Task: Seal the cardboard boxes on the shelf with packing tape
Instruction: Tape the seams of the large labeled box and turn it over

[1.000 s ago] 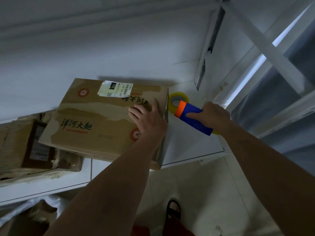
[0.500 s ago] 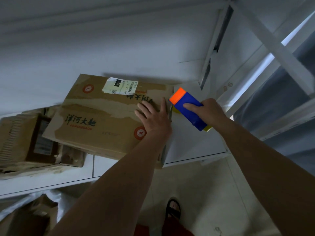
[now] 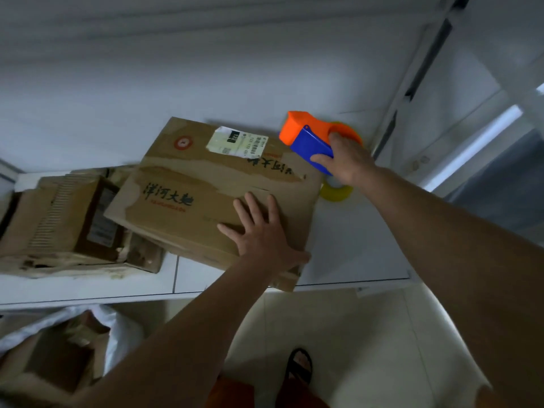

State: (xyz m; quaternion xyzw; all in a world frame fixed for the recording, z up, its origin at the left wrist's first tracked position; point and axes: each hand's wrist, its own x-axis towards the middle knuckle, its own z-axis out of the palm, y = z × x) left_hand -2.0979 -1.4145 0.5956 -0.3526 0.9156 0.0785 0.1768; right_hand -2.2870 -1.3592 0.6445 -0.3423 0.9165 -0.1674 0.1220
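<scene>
my left hand (image 3: 262,234) presses flat, fingers spread, on the cardboard box (image 3: 206,189), while my right hand (image 3: 344,160) grips the tape dispenser (image 3: 309,139) at the box's far right corner

The box (image 3: 188,184) carries large dark brush characters, 洋河大曲, on its near top flap, with a line of small red letters beneath them too blurred to read. The same characters show in part, upside down, on the far flap. A round red seal (image 3: 183,141) sits near the far left corner; its mark cannot be made out. A pale shipping label (image 3: 238,141) on the far flap bears a barcode and small digits, unreadable.
</scene>
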